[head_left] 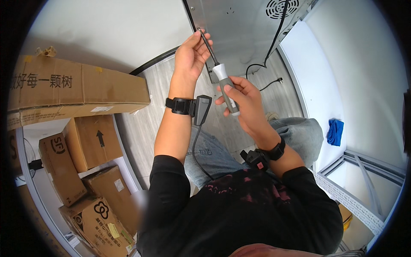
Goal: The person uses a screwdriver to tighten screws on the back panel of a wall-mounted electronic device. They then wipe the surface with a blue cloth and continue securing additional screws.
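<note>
Screwdriver (219, 70) spanning from the right hand (246, 98) to the left hand (189, 60), its shaft pointing away from the body.
The right hand is curled closed around the grey-and-white handle (224, 82), thumb laid on it; beyond, the dark shaft (209, 48) slants up to the left hand, its thumb and forefinger pinched at the tip, other fingers loosely bent. Farther off stands a grey metal panel (239, 40), and a black cable (274, 48) hangs down to the floor (160, 79), its plug (280, 80) near the floor's right edge.
</note>
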### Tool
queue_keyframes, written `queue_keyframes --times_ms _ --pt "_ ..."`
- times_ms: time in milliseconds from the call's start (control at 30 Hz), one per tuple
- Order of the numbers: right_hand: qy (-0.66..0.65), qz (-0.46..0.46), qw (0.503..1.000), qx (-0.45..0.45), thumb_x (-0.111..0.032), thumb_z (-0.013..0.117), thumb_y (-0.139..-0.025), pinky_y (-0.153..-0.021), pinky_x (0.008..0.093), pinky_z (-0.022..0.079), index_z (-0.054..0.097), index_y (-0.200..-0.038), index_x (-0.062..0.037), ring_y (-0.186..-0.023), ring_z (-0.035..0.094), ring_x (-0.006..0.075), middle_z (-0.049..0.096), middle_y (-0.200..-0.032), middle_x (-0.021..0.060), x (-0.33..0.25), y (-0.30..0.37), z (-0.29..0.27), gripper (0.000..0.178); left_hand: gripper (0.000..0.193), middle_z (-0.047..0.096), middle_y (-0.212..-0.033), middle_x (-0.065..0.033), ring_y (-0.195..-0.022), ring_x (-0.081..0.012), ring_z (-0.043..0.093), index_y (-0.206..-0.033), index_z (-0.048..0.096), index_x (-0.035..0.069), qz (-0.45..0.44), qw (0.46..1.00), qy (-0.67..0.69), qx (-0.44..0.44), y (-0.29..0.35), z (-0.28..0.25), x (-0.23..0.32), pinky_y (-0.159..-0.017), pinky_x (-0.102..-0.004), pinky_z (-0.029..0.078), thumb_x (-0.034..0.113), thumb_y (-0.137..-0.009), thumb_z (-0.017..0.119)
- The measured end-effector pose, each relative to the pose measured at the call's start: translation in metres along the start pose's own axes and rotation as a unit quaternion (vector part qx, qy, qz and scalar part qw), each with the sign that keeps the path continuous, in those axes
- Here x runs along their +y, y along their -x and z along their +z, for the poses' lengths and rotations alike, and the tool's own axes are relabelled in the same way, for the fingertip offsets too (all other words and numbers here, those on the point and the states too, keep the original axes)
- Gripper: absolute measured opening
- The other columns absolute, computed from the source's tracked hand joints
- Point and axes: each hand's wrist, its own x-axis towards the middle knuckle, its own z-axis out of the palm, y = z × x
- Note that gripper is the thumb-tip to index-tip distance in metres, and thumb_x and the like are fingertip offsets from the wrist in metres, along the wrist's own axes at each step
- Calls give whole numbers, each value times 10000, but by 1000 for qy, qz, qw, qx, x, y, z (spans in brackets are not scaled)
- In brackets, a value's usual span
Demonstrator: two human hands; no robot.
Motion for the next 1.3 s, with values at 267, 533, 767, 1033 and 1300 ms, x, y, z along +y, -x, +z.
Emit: queue_keyframes --times_ms 267,533,767,1033,1300 --pt "-52 28 998 -5 -159 571 -894 -482 246 495 496 -1135 39 -739 648 173 624 -969 131 -5 -1 6 321 183 655 -885 -81 -779 -181 626 -1001 611 11 -14 1000 -13 -5 -8 -4 5 -723 -291 521 158 -938 521" --pt "-123 76 989 -25 -211 441 -956 -461 251 455 501 -1116 20 -692 618 183 622 -940 135 -6 -5 3 288 234 662 -909 -121 -769 -189 650 -1031 582 -14 -56 987 -89 -118 9 -1 14 -669 -279 535 172 -963 456" --pt "139 -9 989 46 -206 575 -891 -473 269 464 481 -1037 -9 -594 558 157 570 -847 99 2 -2 5 263 242 667 -848 -128 -667 -176 647 -1005 588 -16 -4 978 -201 -59 2 -2 12 -572 -240 523 193 -959 475" --pt "-107 52 993 -15 -289 525 -912 -469 273 416 481 -1035 -21 -549 513 134 564 -844 87 15 2 -3 298 261 670 -858 -123 -655 -159 641 -1007 591 -16 -32 979 -163 -115 16 5 19 -581 -230 527 208 -969 464" --pt "16 68 998 8 -371 464 -940 -459 272 395 488 -1041 -6 -540 510 136 576 -839 90 3 8 0 379 225 672 -869 -143 -668 -174 665 -1013 578 -32 -24 972 -212 -103 10 -4 15 -562 -227 527 152 -959 461"
